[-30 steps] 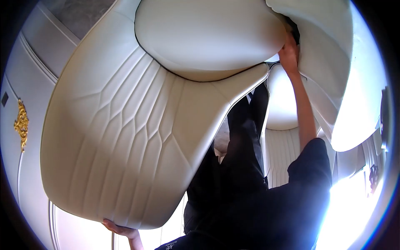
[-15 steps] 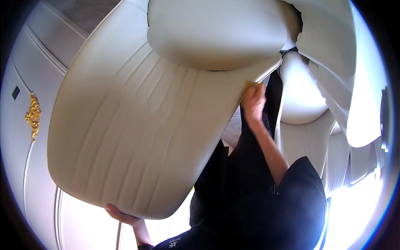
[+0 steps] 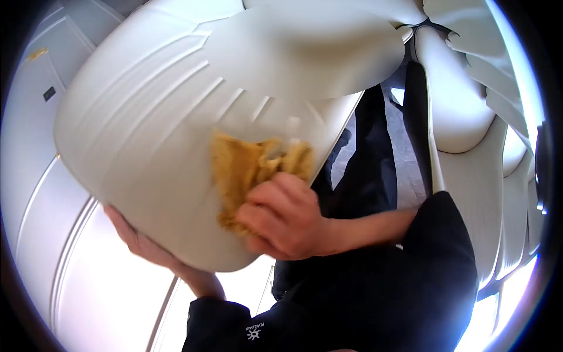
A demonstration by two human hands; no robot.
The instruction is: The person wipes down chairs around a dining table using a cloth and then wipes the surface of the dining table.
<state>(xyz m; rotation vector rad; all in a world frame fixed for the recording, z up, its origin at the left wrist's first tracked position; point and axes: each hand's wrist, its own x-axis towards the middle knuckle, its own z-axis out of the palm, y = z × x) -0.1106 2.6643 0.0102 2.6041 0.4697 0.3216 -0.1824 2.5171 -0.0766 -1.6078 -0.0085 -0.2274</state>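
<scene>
My right hand [image 3: 287, 217] is closed around a bunched yellow-brown cloth [image 3: 234, 161], and the cloth lies against the near right part of a large cream padded panel [image 3: 158, 117] that I take to be a chair back. I have crumpled only part of the cloth into my fist; a loose flap spreads to the left and far side of my knuckles, which I judge gives a wider soft layer between my fingers and the leather-like cover. The panel is right in front of me, its face with the stitched ridges turned toward me, so that the ridges lie within reach. My left hand [image 3: 138, 237] is stretched along the panel's near left edge, touching it; some of the fingers are hidden behind the rim, so I cannot tell whether they grip or only bear against it. That placing looks meant to steady the panel against the right hand's pressure, while leaving its face uncovered. At the far side, a rounded cream cushion [image 3: 293, 53] overlaps the panel, its outline blurred. To the right, beyond the grey floor [image 3: 410, 152], stands another cream chair [image 3: 451, 94], well apart from both hands.
</scene>
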